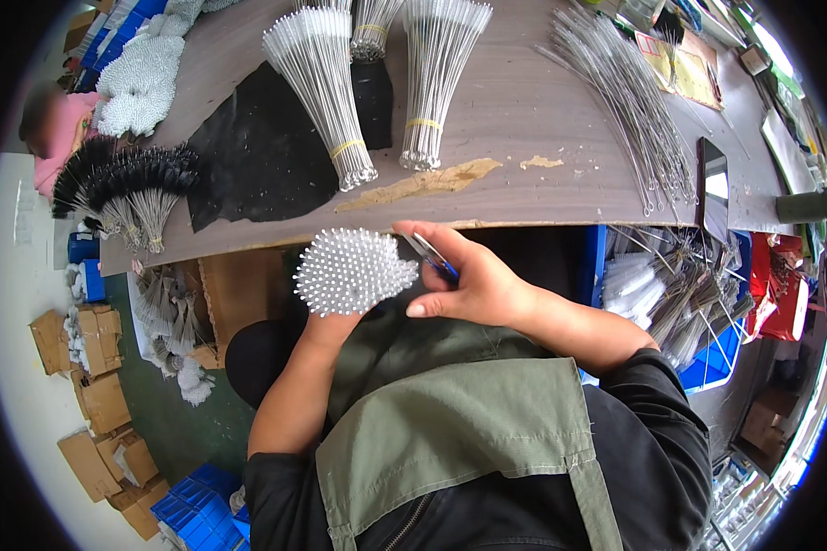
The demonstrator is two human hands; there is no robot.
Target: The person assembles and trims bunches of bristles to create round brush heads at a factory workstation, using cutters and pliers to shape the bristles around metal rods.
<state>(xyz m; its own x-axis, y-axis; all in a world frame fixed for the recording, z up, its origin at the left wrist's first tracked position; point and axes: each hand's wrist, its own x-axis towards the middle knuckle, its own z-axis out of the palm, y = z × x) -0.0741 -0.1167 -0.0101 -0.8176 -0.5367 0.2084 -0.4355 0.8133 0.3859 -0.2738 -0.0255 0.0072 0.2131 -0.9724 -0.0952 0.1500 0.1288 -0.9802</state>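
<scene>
My left hand [338, 323] is closed round a bundle of white-tipped wire brushes [345, 273], held over my lap with the tips facing up. The bundle hides most of its fingers. Just right of the bundle, my right hand [473, 280] has its thumb and index finger apart. A small metal hand tool with a blue part [436, 257] lies in it; its exact kind is unclear. On the table ahead stand tied bundles of the same sort of brush, one at the left [326, 101] and one at the right [441, 83].
Loose wire brushes [620, 101] spread over the table's right side, beside a phone [713, 184]. Black-bristled brushes [133, 188] lie at the left edge near a black sheet [257, 156]. A blue bin [712, 363] of brushes stands at lower right. Another person [64, 138] is at far left.
</scene>
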